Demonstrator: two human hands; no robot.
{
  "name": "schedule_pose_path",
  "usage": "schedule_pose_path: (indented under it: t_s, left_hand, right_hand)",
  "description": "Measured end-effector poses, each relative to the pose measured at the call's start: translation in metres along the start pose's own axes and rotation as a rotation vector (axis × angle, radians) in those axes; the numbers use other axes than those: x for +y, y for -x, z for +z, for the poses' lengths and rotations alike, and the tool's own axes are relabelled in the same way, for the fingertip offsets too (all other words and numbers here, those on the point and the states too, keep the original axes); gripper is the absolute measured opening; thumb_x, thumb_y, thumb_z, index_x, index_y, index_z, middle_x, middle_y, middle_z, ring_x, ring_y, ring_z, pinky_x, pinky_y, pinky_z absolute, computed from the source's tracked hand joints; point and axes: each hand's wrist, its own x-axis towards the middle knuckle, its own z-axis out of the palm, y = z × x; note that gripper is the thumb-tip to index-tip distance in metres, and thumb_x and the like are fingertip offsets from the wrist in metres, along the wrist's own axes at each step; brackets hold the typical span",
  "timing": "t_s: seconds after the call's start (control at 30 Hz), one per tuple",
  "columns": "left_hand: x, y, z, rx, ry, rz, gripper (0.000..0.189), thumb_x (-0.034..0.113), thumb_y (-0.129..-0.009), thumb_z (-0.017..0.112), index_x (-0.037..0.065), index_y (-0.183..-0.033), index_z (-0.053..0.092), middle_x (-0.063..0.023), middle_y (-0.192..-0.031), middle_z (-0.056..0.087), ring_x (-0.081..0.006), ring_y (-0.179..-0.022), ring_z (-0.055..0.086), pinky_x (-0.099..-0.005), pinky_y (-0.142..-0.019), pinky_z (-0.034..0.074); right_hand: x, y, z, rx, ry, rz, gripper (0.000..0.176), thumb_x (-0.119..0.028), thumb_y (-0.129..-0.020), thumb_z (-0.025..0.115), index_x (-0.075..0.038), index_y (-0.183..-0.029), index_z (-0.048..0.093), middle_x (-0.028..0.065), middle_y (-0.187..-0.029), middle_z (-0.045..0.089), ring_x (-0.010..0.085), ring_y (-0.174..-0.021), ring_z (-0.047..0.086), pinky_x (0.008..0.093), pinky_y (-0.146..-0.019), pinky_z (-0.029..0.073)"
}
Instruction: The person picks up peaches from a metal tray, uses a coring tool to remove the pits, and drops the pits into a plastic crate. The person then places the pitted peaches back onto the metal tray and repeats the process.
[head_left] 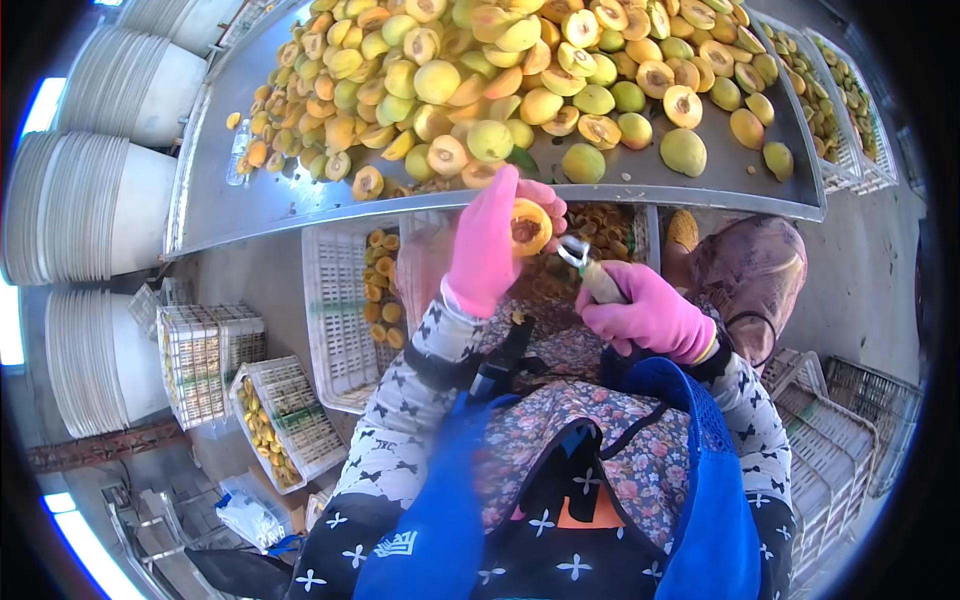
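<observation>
My left hand (492, 245), in a pink glove, holds a halved yellow fruit (530, 228) with its cut face showing a brown hollow or stone. My right hand (645, 310), also gloved in pink, is closed round the handle of a small tool (600, 280). The tool's metal loop points at the fruit from its right side, a short gap away. Both hands are just below the near edge of a metal table (330, 208). On it lies a large heap of whole and halved fruit (437, 82).
White crates (345, 370) with fruit halves stand below the table. More crates (285, 425) are at the lower left, others (820, 440) at the right. Stacked white tubs (140, 205) line the left side. A plastic bottle (239, 155) lies on the table.
</observation>
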Motion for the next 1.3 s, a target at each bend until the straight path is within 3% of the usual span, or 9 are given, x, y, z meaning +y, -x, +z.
schedule_pose_path:
  t_s: [0.1, 0.33, 0.47, 0.53, 0.63, 0.7, 0.73, 0.87, 1.3]
  left_hand:
    - [-0.006, 0.010, -0.021, 0.107, -0.002, -0.045, 0.031, 0.027, -0.104, 0.050, 0.000, -0.107, 0.063, -0.0060, -0.095, 0.066, -0.0121, -0.083, 0.063, -0.0262, -0.070, 0.052]
    - [-0.007, 0.025, -0.022, 0.227, -0.888, 0.369, 0.029, 0.020, -0.103, 0.050, -0.001, -0.118, 0.062, -0.0051, -0.103, 0.068, -0.0130, -0.092, 0.062, -0.0262, -0.084, 0.049]
    - [-0.028, 0.019, -0.061, 0.290, -0.047, 0.030, 0.029, 0.020, -0.103, 0.050, 0.000, -0.119, 0.061, -0.0092, -0.102, 0.068, -0.0170, -0.097, 0.065, -0.0310, -0.083, 0.054]
    - [-0.020, 0.022, -0.056, 0.203, -0.320, 0.161, 0.029, 0.020, -0.103, 0.049, 0.000, -0.122, 0.059, -0.0102, -0.106, 0.066, -0.0177, -0.100, 0.065, -0.0325, -0.084, 0.055]
    - [-0.011, 0.021, -0.040, 0.124, -0.664, 0.313, 0.031, 0.000, -0.094, 0.058, 0.000, -0.125, 0.056, -0.0116, -0.115, 0.064, -0.0179, -0.101, 0.065, -0.0303, -0.083, 0.056]
    - [-0.031, 0.021, -0.033, 0.187, -0.290, 0.100, 0.036, -0.004, -0.090, 0.061, 0.000, -0.126, 0.055, -0.0128, -0.115, 0.063, -0.0184, -0.100, 0.065, -0.0287, -0.083, 0.055]
    - [-0.035, 0.023, -0.029, 0.122, -0.491, 0.200, 0.033, 0.000, -0.093, 0.059, -0.001, -0.126, 0.055, -0.0130, -0.114, 0.063, -0.0182, -0.099, 0.065, -0.0282, -0.084, 0.055]
    - [-0.047, 0.022, -0.020, 0.141, -0.380, 0.169, 0.029, 0.008, -0.098, 0.056, -0.002, -0.125, 0.055, -0.0122, -0.112, 0.062, -0.0172, -0.099, 0.063, -0.0283, -0.085, 0.053]
    - [-0.042, 0.029, -0.026, 0.048, -0.842, 0.430, 0.039, -0.006, -0.084, 0.059, 0.001, -0.122, 0.058, -0.0136, -0.114, 0.063, -0.0266, -0.100, 0.065, -0.0300, -0.085, 0.052]
  right_hand:
    - [0.025, -0.012, -0.004, 0.212, 0.487, -0.113, 0.017, -0.016, -0.087, 0.065, -0.003, -0.082, 0.055, 0.0053, -0.066, 0.056, 0.0140, -0.058, 0.058, 0.0325, -0.053, 0.043]
    - [0.035, -0.028, 0.004, 0.280, 0.286, -0.081, 0.013, -0.013, -0.086, 0.066, -0.005, -0.090, 0.057, -0.0004, -0.070, 0.055, 0.0080, -0.053, 0.053, 0.0247, -0.048, 0.042]
    - [0.033, -0.026, 0.002, 0.307, 0.317, -0.071, 0.015, -0.016, -0.085, 0.067, -0.004, -0.089, 0.060, 0.0084, -0.070, 0.060, 0.0188, -0.060, 0.058, 0.0341, -0.057, 0.046]
    - [0.024, -0.027, 0.004, 0.295, 0.262, 0.036, 0.015, -0.016, -0.085, 0.067, -0.004, -0.089, 0.060, 0.0103, -0.072, 0.060, 0.0228, -0.062, 0.059, 0.0366, -0.059, 0.048]
    - [0.043, -0.035, 0.008, 0.351, 0.430, -0.264, 0.017, -0.015, -0.085, 0.068, -0.004, -0.095, 0.060, 0.0058, -0.076, 0.064, 0.0171, -0.063, 0.063, 0.0331, -0.055, 0.048]
    - [0.040, -0.040, 0.022, 0.453, 0.690, -0.445, 0.019, -0.017, -0.084, 0.068, -0.006, -0.095, 0.057, 0.0122, -0.079, 0.063, 0.0266, -0.069, 0.065, 0.0396, -0.061, 0.050]
    - [0.036, -0.043, 0.025, 0.509, 0.826, -0.536, 0.020, -0.018, -0.084, 0.068, -0.007, -0.094, 0.056, 0.0155, -0.081, 0.062, 0.0313, -0.072, 0.067, 0.0428, -0.063, 0.052]
    - [0.039, -0.046, 0.008, 0.503, 1.487, -0.301, 0.019, -0.023, -0.086, 0.064, -0.012, -0.096, 0.053, 0.0107, -0.084, 0.061, 0.0288, -0.074, 0.067, 0.0433, -0.068, 0.049]
    - [0.045, -0.055, 0.003, 0.510, 1.547, -0.295, 0.019, -0.018, -0.082, 0.061, -0.013, -0.099, 0.053, 0.0056, -0.089, 0.059, 0.0259, -0.079, 0.064, 0.0411, -0.070, 0.046]
